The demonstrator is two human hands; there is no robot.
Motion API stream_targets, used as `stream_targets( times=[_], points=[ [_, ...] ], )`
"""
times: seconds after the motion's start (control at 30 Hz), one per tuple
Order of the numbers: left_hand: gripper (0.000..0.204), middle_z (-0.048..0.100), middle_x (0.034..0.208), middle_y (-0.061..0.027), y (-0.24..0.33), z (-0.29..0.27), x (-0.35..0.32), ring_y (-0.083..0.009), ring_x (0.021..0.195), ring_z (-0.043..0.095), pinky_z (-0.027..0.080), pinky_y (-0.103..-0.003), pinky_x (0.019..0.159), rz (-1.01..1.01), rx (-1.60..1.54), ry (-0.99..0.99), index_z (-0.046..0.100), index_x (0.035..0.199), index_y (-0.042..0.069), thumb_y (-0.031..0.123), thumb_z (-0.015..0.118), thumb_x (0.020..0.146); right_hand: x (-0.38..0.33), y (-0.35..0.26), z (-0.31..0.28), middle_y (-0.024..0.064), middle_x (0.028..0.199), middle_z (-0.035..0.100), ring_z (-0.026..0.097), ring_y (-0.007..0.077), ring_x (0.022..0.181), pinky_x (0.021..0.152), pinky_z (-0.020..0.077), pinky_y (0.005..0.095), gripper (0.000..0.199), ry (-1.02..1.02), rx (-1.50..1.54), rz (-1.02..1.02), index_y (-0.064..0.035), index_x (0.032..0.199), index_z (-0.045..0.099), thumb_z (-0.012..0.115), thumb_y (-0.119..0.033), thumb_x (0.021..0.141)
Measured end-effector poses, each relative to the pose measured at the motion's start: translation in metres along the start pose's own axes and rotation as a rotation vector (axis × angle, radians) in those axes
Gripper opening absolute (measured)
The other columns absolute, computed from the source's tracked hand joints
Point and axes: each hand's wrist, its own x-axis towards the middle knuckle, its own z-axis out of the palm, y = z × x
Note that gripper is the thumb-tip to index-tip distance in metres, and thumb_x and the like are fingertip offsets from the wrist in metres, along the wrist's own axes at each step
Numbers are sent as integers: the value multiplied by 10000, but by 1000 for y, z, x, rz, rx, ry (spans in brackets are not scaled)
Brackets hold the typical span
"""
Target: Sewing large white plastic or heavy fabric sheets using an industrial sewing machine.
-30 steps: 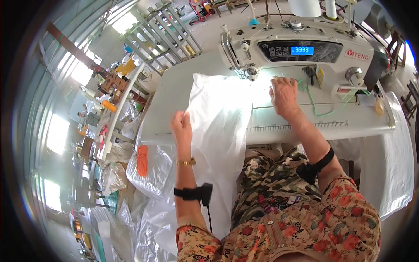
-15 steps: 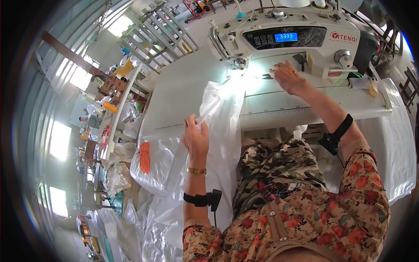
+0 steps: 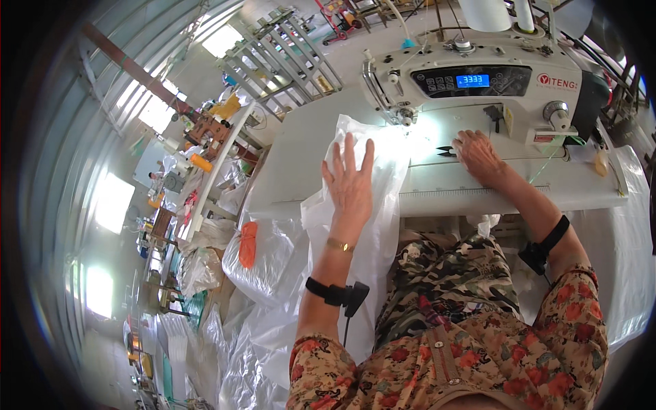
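My left hand (image 3: pixel 350 184) lies with fingers spread over a strip of white translucent plastic sheeting (image 3: pixel 386 174), which runs from the sewing machine's needle area down over the table's front edge. To the right of the needle, my right hand (image 3: pixel 480 158) is curled low over the table. Dark blades of thread snips (image 3: pixel 445 151) poke out leftward from under its fingertips; their handle is hidden by the fingers. The white sewing machine (image 3: pixel 506 92) has a lit blue display, and its lamp glares on the sheeting beneath the needle.
A black tool (image 3: pixel 493 116) lies on the machine bed behind my right hand. An orange bundle (image 3: pixel 248 244) rests on clear plastic wrapping at the left. Farther left stands a cluttered side table (image 3: pixel 225 181), with a grey metal rack (image 3: pixel 283 65) beyond it. Thread cones (image 3: pixel 485 15) stand above the machine.
My left hand has moved up and forward onto the sheeting, fingers now spread. My right hand stays by the snips, slightly nearer me. The whole view has shifted.
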Motion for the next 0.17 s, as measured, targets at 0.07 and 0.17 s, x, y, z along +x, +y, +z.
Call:
stream_targets(
  times=[0.07, 0.17],
  points=[
    [681, 273, 1557, -127, -4, 7, 7, -374, 1366, 349, 331, -527, 1055, 41, 47, -57, 435, 1460, 192, 9, 615, 830, 0, 0, 5, 111, 1040, 599, 581, 247, 1037, 905, 452, 382, 152, 38, 7, -9, -43, 1016, 625, 547, -104, 901],
    [695, 250, 1573, -137, -10, 11, 27, -386, 1381, 334, 334, -527, 1044, 14, -27, -123, 441, 1457, 181, -18, 592, 808, 1, 0, 7, 117, 1035, 598, 579, 252, 1039, 916, 448, 385, 157, 20, 51, 34, -40, 1018, 626, 556, -124, 906]
  ],
)
